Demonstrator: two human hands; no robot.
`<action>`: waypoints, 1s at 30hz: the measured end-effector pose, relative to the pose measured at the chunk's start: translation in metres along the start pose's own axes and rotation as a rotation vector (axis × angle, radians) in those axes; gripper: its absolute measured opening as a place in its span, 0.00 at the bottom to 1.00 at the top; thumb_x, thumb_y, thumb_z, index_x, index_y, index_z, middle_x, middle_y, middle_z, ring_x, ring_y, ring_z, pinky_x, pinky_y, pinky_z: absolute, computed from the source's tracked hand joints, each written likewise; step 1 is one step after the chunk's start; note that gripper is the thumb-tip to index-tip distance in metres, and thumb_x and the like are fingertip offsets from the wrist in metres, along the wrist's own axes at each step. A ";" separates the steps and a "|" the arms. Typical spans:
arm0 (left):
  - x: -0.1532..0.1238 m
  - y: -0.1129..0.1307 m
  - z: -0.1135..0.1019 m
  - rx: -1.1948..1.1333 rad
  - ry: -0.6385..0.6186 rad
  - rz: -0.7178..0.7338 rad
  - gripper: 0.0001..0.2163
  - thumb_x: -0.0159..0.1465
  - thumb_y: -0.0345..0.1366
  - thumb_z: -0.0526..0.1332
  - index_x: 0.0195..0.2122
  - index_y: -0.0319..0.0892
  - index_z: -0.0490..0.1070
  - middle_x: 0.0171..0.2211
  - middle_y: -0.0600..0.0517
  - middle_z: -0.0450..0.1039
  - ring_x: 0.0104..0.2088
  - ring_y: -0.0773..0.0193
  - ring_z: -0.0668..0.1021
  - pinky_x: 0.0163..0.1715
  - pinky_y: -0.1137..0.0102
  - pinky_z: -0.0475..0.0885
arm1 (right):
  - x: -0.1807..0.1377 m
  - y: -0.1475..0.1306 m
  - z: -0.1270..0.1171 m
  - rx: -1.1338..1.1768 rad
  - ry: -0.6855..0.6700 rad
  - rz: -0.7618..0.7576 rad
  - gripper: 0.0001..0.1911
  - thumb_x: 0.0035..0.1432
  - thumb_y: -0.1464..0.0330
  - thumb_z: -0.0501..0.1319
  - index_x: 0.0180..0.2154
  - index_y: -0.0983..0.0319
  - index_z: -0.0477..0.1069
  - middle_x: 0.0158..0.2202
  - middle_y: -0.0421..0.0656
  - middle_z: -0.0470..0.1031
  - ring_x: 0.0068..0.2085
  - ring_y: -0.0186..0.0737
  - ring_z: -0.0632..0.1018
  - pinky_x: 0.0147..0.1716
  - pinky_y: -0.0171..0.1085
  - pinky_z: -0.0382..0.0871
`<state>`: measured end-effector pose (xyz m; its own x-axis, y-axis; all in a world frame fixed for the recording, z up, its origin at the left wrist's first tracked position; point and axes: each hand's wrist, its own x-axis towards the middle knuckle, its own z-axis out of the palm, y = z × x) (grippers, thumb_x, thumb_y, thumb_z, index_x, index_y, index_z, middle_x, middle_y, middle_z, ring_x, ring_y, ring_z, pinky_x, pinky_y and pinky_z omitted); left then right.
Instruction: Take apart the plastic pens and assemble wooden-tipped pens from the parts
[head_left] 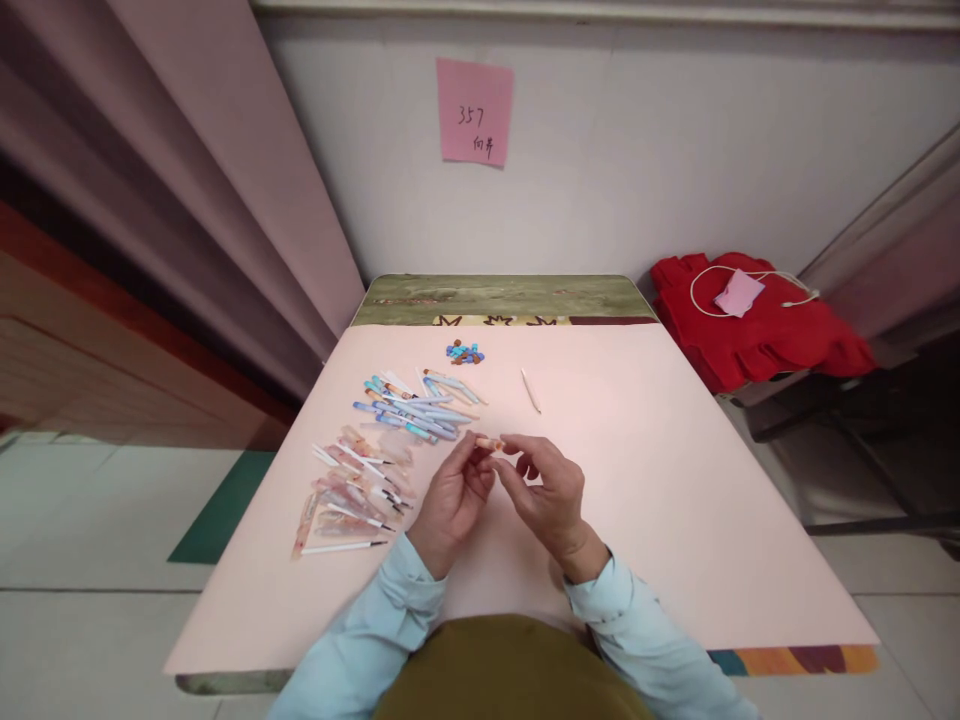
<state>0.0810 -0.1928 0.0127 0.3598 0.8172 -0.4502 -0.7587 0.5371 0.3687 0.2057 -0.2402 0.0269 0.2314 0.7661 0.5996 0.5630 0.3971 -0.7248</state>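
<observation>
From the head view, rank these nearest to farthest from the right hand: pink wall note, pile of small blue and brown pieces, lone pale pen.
From the right hand:
1. Lone pale pen: just ahead on the table.
2. Pile of small pieces: ahead and left, toward the table's far end.
3. Pink note: up on the wall beyond.

there is one left hand (456,497), one right hand (553,492), one small orange piece (489,443), one lone pen (531,391), one pile of pens (420,411), one of caps (466,354), one of wrappers (341,490) and white rods (341,547) (all three too tangled to tally), one red cloth (765,345).
</observation>
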 end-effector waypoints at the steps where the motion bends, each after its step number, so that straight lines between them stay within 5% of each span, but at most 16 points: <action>1: -0.004 0.008 0.001 -0.006 0.009 0.018 0.07 0.67 0.31 0.58 0.34 0.35 0.72 0.28 0.51 0.76 0.22 0.75 0.74 0.21 0.82 0.71 | 0.002 0.001 -0.002 0.035 0.029 0.052 0.13 0.59 0.65 0.63 0.47 0.58 0.73 0.34 0.42 0.79 0.25 0.32 0.74 0.26 0.33 0.72; 5: -0.019 0.045 0.007 -0.143 0.061 0.126 0.14 0.71 0.35 0.51 0.31 0.36 0.70 0.25 0.52 0.73 0.18 0.78 0.70 0.15 0.85 0.66 | 0.009 0.014 -0.010 0.083 0.203 0.325 0.12 0.62 0.62 0.59 0.43 0.61 0.74 0.32 0.42 0.77 0.26 0.33 0.73 0.27 0.34 0.70; 9: -0.025 0.065 0.009 -0.250 0.060 0.194 0.16 0.72 0.38 0.49 0.31 0.36 0.70 0.26 0.52 0.74 0.17 0.79 0.69 0.14 0.86 0.65 | 0.007 0.031 -0.003 -0.029 0.113 0.318 0.09 0.62 0.63 0.59 0.36 0.61 0.76 0.30 0.40 0.76 0.27 0.34 0.73 0.28 0.34 0.68; 16: -0.020 0.034 -0.002 -0.128 0.163 0.034 0.12 0.71 0.33 0.53 0.33 0.35 0.71 0.28 0.49 0.76 0.19 0.76 0.74 0.16 0.84 0.70 | 0.003 0.042 0.043 -0.305 -0.310 0.237 0.07 0.60 0.66 0.61 0.36 0.57 0.78 0.33 0.40 0.77 0.30 0.35 0.76 0.31 0.33 0.66; 20: -0.027 0.020 -0.014 -0.069 0.160 0.008 0.08 0.68 0.32 0.57 0.34 0.36 0.71 0.27 0.51 0.75 0.20 0.76 0.74 0.17 0.84 0.71 | 0.007 0.039 0.065 -0.511 -0.433 0.259 0.07 0.61 0.65 0.61 0.38 0.57 0.77 0.36 0.41 0.77 0.32 0.36 0.77 0.28 0.33 0.61; 26: -0.036 0.004 -0.023 -0.049 0.127 -0.036 0.06 0.67 0.32 0.60 0.33 0.36 0.71 0.26 0.53 0.73 0.19 0.77 0.73 0.17 0.85 0.69 | 0.006 0.036 0.069 -0.593 -0.417 0.244 0.08 0.62 0.68 0.58 0.33 0.61 0.75 0.34 0.44 0.77 0.30 0.36 0.76 0.26 0.32 0.59; 30: -0.017 -0.003 0.002 -0.094 0.046 -0.039 0.08 0.68 0.32 0.58 0.34 0.35 0.72 0.25 0.52 0.73 0.20 0.76 0.74 0.18 0.85 0.70 | 0.010 0.044 0.048 -0.233 -0.187 0.368 0.09 0.61 0.65 0.59 0.32 0.62 0.75 0.29 0.41 0.78 0.28 0.36 0.77 0.28 0.33 0.66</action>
<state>0.0779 -0.2081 0.0207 0.3668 0.7844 -0.5001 -0.7929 0.5448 0.2729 0.1946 -0.1909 -0.0157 0.3144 0.9209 0.2302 0.6383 -0.0256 -0.7693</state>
